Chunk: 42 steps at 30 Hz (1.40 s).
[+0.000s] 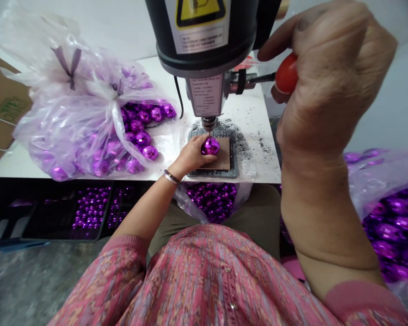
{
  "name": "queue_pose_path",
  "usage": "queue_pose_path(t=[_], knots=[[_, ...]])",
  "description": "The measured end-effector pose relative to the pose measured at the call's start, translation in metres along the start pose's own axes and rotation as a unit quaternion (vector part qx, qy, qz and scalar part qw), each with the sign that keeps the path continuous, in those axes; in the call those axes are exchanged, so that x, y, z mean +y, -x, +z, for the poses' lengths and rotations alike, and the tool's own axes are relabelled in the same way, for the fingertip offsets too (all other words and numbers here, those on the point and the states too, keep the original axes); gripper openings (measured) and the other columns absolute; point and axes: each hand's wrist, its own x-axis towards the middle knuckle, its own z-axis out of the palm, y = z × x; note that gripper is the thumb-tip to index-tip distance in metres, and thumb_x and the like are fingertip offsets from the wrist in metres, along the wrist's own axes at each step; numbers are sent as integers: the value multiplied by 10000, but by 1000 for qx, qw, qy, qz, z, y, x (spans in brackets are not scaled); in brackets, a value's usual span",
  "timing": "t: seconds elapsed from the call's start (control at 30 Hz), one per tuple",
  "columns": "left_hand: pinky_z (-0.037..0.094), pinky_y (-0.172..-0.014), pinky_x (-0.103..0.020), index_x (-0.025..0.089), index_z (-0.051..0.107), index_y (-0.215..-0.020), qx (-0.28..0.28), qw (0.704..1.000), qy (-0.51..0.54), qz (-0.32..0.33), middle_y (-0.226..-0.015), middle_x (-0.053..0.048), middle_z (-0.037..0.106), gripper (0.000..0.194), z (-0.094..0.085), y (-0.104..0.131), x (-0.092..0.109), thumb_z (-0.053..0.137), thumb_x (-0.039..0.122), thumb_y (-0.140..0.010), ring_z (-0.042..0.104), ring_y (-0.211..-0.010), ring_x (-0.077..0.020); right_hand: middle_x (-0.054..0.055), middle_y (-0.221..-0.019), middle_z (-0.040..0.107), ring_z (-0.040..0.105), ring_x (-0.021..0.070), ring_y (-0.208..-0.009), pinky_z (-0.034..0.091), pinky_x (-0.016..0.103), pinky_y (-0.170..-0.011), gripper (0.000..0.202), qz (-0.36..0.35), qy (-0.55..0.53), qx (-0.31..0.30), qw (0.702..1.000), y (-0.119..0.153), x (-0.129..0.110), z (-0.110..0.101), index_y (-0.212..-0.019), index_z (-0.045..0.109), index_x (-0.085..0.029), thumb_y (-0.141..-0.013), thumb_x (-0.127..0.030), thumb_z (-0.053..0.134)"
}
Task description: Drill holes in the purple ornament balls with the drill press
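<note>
A shiny purple faceted ball (210,146) is gripped by my left hand (196,151), with fingers and thumb around its left side. It rests on a brown board (224,154) upon the grey base plate (234,170) of a bench drill press (206,97). Right above the ball is the drill's chuck (209,122); whether the bit touches the ball I cannot tell. At the upper right, my right hand (333,68) is closed around the red knob (287,74) of the drill's lever.
A tied clear plastic bag (78,113) of purple balls lies on the white table (170,170) at left. Dark shavings (245,140) litter the tabletop. More balls fill a bag (211,199) at my lap, a black crate (61,217) and a bag (394,217) at right. A cardboard box (7,99) stands far left.
</note>
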Motion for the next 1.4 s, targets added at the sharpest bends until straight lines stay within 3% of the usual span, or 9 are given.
queue_pose_path(t=[0.17,0.33,0.5,0.67,0.77,0.87,1.0,1.17,1.4], knots=[[446,-1239,-483,194,577,-1504,4,1000,8,-17,-1461,-162,608,764,2,5,1,874,403,-833,546,-1420,-335,-10,-755,567,457,-5,-646,441,184,-758,392,-20,17,-5,1000,3,4,-2,-870,715,-92,-1067,-194,392],[484,-1163,-493,190,606,-1432,29,998,-6,-49,-1408,-165,643,669,8,6,14,834,475,-872,571,-1359,-355,-14,-695,492,485,-11,-664,407,160,-730,386,-48,14,-7,999,2,7,-2,-860,709,-80,-1067,-163,395],[476,-1103,-516,231,668,-1265,42,996,-29,-77,-1229,-106,719,479,13,4,24,835,416,-856,630,-1208,-361,-11,-651,469,532,6,-704,419,150,-724,370,-55,-1,-4,998,2,13,-1,-854,714,-79,-1052,-126,405],[426,-1126,-559,262,688,-1228,54,994,-26,-92,-1195,-88,736,442,17,5,26,846,396,-838,584,-1253,-396,-13,-715,613,619,24,-746,458,173,-742,397,-70,-4,15,997,6,12,1,-790,675,-103,-1042,-102,368],[420,-1136,-552,260,695,-1234,65,993,-30,-92,-1269,-100,724,464,20,5,24,863,402,-825,561,-1297,-403,-10,-805,678,618,20,-760,459,172,-722,390,-34,28,18,999,15,6,-1,-780,717,-111,-1017,-95,408],[421,-1145,-543,255,692,-1245,72,993,-35,-91,-1326,-109,703,510,23,4,22,886,417,-802,551,-1327,-403,-7,-808,690,600,34,-725,475,191,-712,379,16,77,18,997,27,1,-3,-889,786,-140,-950,-38,427],[417,-1148,-543,249,685,-1254,68,993,-34,-94,-1322,-115,698,517,25,2,21,886,409,-805,550,-1332,-401,-12,-858,725,682,66,-817,534,193,-775,378,23,117,-7,993,36,-3,-7,-920,788,-141,-837,-5,446],[422,-1138,-523,242,686,-1240,63,993,-25,-99,-1304,-106,699,469,24,3,23,866,375,-828,560,-1315,-383,-10,-929,764,712,93,-892,539,227,-852,417,-10,188,-10,982,42,3,-10,-959,811,-176,-855,-49,427],[438,-1129,-526,261,692,-1229,73,992,-8,-102,-1279,-86,719,490,25,4,21,880,417,-804,562,-1309,-387,-6,-964,759,676,128,-850,545,295,-821,341,-76,204,-14,976,57,21,-11,-1066,779,-261,-928,-183,478]])
